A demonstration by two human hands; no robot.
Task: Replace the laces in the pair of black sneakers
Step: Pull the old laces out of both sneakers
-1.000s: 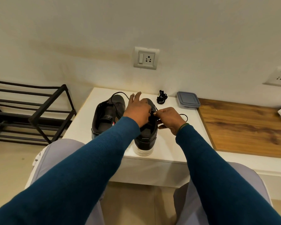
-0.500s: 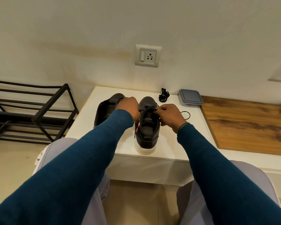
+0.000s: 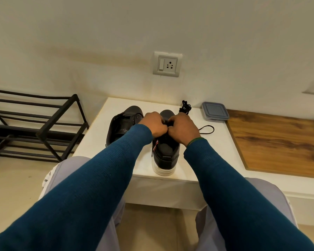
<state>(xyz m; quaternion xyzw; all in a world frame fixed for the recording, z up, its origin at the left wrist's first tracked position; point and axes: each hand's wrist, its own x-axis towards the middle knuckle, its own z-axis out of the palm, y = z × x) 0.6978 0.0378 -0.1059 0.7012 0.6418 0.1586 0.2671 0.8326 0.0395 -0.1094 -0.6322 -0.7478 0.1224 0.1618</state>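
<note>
Two black sneakers sit side by side on the white worktop (image 3: 101, 138), toes twd wall. Right sneaker (image 3: 166, 153): matte black upper, thick white sole, heel at the front edge. Left sneaker (image 3: 123, 124): black, smooth rounded toe. Hands meet knuckle to knuckle over the right one's tongue. Right hand (image 3: 184, 126) pinches a thin black lace (image 3: 208, 129), which loops out onto the worktop. Left hand (image 3: 155, 124) has its fingers curled tight; can't tell what they hold. A bundled spare lace (image 3: 185, 107) lies nr the wall.

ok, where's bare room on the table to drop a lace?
Bare: table strip left of left sneaker; front patch between right sneaker and wood board. Crowded: back right (lace bundle, lace loop, container) and mid, left hand, right hand at right sneaker.
</note>
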